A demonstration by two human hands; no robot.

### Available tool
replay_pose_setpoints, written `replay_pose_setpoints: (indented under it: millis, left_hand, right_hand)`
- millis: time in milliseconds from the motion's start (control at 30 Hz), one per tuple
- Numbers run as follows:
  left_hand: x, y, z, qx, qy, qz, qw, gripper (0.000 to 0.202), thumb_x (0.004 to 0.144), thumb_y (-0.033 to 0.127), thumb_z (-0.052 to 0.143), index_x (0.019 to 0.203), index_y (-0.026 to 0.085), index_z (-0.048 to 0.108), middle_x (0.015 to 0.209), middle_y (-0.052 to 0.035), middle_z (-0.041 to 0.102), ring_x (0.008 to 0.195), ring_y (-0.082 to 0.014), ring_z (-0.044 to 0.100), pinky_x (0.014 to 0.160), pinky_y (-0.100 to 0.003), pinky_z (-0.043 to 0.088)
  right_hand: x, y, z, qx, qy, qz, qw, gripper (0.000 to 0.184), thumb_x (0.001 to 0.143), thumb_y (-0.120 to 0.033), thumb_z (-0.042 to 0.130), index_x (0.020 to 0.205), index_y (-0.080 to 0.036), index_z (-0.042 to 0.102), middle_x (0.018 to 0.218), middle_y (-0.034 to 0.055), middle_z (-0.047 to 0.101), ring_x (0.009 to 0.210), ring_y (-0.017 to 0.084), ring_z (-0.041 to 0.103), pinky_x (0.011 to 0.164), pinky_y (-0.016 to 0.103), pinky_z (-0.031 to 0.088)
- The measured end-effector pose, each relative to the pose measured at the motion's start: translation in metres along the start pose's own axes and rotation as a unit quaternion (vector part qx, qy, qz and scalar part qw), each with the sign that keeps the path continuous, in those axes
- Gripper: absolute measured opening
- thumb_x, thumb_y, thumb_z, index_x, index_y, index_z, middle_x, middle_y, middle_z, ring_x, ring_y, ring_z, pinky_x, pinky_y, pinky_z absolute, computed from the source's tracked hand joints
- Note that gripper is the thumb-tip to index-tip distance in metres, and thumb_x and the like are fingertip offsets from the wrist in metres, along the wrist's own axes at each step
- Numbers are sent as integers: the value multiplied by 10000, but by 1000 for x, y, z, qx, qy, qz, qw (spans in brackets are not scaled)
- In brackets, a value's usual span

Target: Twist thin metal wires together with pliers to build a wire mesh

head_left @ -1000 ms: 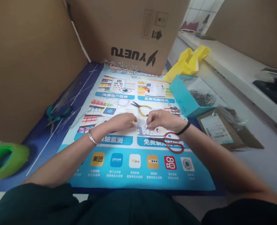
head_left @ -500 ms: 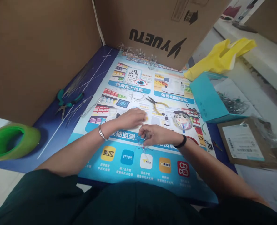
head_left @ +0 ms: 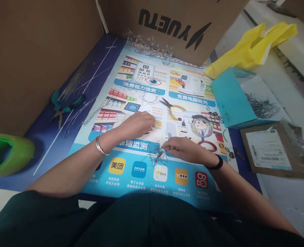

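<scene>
My left hand (head_left: 143, 123) is over the printed sheet (head_left: 103, 200), fingers curled together and pointing right. Whatever it may hold is hidden behind the fingers. My right hand (head_left: 179, 147) rests low at the right edge of a small tangle of short wire pieces (head_left: 157, 156), some red and green. Its fingers are bent and closed, and I cannot make out anything in them. Beyond the hands lie yellow-handled pliers (head_left: 172, 109) with open jaws and a loose loop of thin wire (head_left: 149, 97).
Teal-handled pliers (head_left: 61, 108) and long thin wires (head_left: 74, 80) lie at the left, near a roll of green tape (head_left: 23, 156). Cardboard walls (head_left: 177, 29) stand behind. To the right are a blue box (head_left: 229, 99) of wire pieces, small black rings (head_left: 213, 115) and a labelled parcel (head_left: 269, 151).
My right hand has drawn back to the right from the wire tangle, which now shows more fully. My left hand has moved slightly left. The camera view has shifted a little.
</scene>
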State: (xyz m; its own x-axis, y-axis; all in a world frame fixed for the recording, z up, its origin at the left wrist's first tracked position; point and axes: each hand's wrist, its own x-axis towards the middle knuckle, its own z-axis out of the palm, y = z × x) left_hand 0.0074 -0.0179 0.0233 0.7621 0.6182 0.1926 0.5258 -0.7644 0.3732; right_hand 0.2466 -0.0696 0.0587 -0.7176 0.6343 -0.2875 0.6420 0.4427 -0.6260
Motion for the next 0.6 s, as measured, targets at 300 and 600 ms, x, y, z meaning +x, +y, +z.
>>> replay_pose_setpoints:
  millis: [300,600]
  left_hand:
    - [-35,-4,3,12,-8,-68,998,276,874,312,520,1138,245,569,1226,-50,553,1144,-221,454,930,-372,349]
    - [-37,-8,-2,52,23,-95,994,217,898,237,469,1069,188,592,1117,-66,610,1072,-203,493,904,-348,350]
  right_hand:
    - [-52,24,-5,-163,195,59,965,276,873,-265,425,1064,-181,605,1027,110,643,961,234,591,798,372,473]
    - [-119,53,23,-248,238,98,934,270,880,-276,442,1088,-170,577,1016,124,628,962,254,574,802,390,473]
